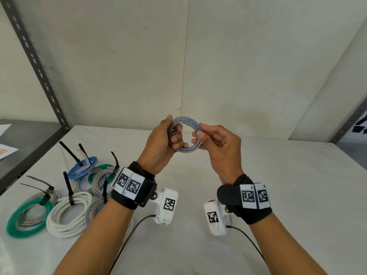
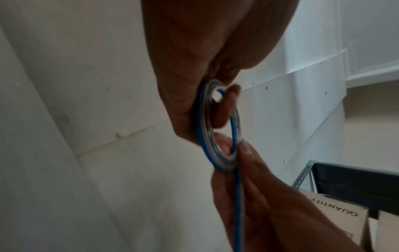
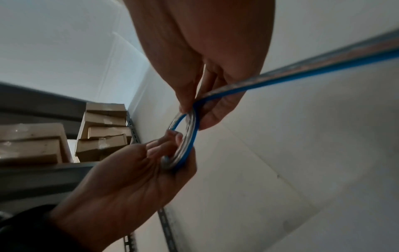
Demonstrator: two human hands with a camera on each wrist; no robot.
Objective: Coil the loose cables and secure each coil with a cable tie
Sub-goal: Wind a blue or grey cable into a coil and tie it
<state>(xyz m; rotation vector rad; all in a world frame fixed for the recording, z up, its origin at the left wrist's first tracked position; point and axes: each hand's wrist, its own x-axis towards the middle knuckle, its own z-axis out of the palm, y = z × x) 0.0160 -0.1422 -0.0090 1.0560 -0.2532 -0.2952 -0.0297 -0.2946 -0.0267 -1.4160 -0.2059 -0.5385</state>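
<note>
At the lower left of the head view, nearest to the person, the finished coils (image 1: 59,207) lie on the bench (image 1: 278,195), each already closed with a black cable tie (image 1: 68,188). Higher, near the middle of the frame, both hands hold the small blue and clear coil (image 1: 185,149) in the air. The left hand (image 1: 161,144) has its fingers through the ring and curled round it, probably so the turns stay together. The right hand (image 1: 216,144) pinches the opposite side with thumb and finger, and the cable tail (image 3: 313,66) runs out past the palm. I judge the winding is not yet finished. Behind stands the wall (image 1: 218,56).
</note>
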